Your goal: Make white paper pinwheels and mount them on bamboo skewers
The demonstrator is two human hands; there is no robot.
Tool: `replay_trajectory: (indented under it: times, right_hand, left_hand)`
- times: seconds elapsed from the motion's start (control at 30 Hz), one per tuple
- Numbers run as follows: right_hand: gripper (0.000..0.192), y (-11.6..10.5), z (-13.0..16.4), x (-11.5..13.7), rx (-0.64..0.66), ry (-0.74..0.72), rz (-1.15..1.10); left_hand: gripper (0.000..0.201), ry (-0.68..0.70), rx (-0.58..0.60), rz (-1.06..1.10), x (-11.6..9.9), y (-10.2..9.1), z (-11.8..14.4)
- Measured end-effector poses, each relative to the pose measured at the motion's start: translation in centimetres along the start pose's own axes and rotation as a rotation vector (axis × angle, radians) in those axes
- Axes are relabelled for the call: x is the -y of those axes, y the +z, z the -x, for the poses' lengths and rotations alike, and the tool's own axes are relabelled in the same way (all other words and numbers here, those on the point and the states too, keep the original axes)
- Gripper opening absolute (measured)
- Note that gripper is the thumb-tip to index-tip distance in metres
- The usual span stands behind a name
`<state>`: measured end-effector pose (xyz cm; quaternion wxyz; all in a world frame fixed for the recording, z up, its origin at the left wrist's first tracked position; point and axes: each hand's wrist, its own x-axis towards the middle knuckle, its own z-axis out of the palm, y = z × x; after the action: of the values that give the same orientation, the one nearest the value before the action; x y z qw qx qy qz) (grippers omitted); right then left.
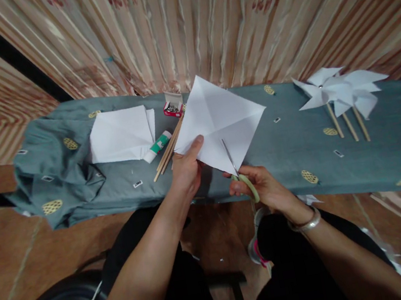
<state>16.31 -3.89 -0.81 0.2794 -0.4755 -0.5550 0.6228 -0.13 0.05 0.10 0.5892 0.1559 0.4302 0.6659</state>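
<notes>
Cloth-covered counter (265, 147); creased paper sheet (217, 114) is over its middle, gripped by fingers (197, 146) of the left hand (185, 172). Pinwheels (329, 91) at right, paper stack (120, 134) at left; right hand (264, 185) has its fingers closed round scissors (252, 188), visible blade near the sheet's lower corner.

The left hand (187, 166) grips a paper square (209, 112); at its near corner, the right hand (266, 185) holds scissors (230, 158). Pinwheels (340, 91) lie right of the square.

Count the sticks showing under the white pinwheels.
3: left stick, middle stick and right stick, side by side below the overlapping pinwheels on the teal cloth. More may hide beneath.
</notes>
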Motion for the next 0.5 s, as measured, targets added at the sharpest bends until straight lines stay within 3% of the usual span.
replay_trajectory:
  times: [0.23, 0.5]
  right_hand:
    - [0.053, 0.03, 0.04, 0.13, -0.007, -0.001, -0.009]
    - [0.046, 0.13, -0.09, 0.22, -0.029, 0.025, -0.036]
  left_hand:
    - [0.035, -0.009, -0.004, -0.001, 0.15, -0.11, -0.09]
    - [0.028, -0.004, 0.0, 0.013, 0.1, -0.13, -0.1]
